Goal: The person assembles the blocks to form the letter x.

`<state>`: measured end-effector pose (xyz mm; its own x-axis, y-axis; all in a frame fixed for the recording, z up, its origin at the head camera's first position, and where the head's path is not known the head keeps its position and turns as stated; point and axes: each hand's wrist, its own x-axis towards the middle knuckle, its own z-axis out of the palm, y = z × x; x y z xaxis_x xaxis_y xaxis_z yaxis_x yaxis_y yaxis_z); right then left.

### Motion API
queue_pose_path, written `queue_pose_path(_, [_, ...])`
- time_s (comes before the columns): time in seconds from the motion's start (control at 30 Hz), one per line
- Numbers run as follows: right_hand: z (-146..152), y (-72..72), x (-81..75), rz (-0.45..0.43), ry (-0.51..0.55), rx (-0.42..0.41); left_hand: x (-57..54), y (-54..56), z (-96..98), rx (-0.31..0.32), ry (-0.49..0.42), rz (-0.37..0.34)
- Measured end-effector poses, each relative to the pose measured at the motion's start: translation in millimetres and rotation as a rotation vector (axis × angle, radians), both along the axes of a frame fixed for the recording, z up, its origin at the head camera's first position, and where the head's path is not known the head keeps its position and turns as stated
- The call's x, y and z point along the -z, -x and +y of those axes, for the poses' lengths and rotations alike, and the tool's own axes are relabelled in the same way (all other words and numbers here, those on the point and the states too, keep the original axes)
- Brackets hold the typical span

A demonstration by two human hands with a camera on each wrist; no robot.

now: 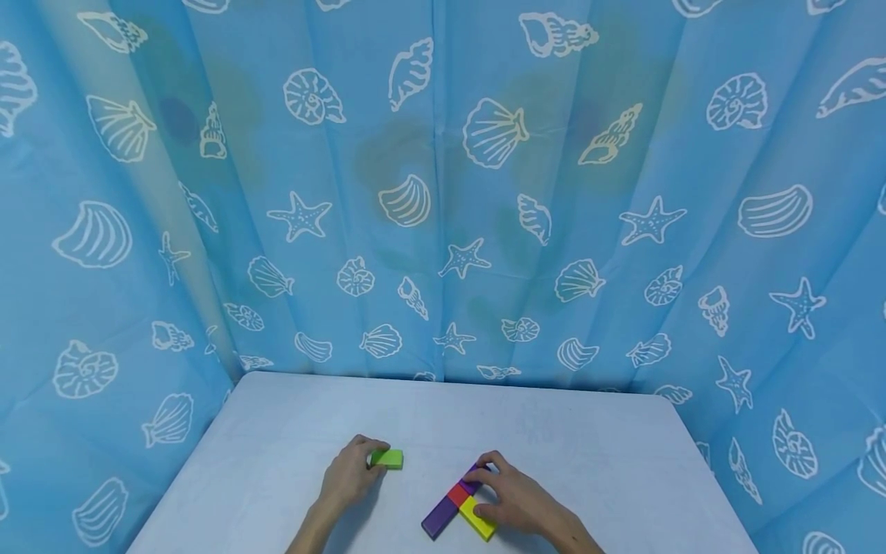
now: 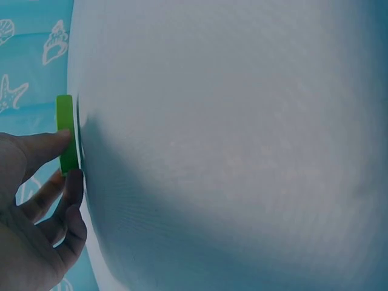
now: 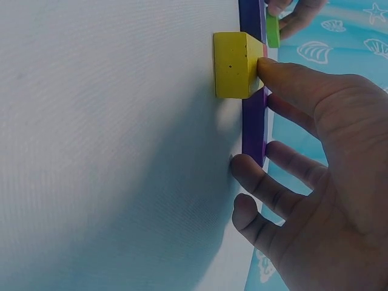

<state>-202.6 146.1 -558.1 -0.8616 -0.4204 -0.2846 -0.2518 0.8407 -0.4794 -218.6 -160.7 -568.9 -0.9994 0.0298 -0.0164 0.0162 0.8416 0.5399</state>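
Observation:
My left hand point(image 1: 348, 475) pinches a green block point(image 1: 393, 459) between thumb and fingers, low over the white table. In the left wrist view the thumb lies on the face of the green block point(image 2: 64, 114) and a fingertip is at its end. To the right, a purple block point(image 1: 439, 518), a red block point(image 1: 457, 495) and a second purple block point(image 1: 470, 486) form a slanting row. A yellow block point(image 1: 477, 521) juts off the row at the red one. My right hand point(image 1: 517, 496) holds at this group, thumb on the yellow block, curled fingers at the far purple block.
The white table point(image 1: 574, 438) ends at the back against a blue curtain point(image 1: 443, 185) printed with white shells and starfish. The curtain also hangs along both sides. Shadows of the hands fall across the tabletop.

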Motion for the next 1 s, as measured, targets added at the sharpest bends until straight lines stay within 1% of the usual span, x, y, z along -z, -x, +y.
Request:
queue_pose_path(0.17, [0.1,0.8,-0.2,0.0,-0.007,0.007,0.4,0.2,2.0,-0.004,0.001,0.003])
queue_pose_path(0.53, [1.1,1.2,1.0,-0.023,0.011,0.009,1.6,0.6,3.6,0.003,0.009,-0.034])
queue_pose_path(0.83, [0.5,1.4,1.0,-0.012,0.008,0.007,-2.3,0.0,6.7,0.021,-0.011,-0.017])
queue_pose_path(1.0, [-0.8,0.9,0.2,-0.013,0.003,0.01,-1.8,0.3,8.2,0.021,-0.011,-0.022])
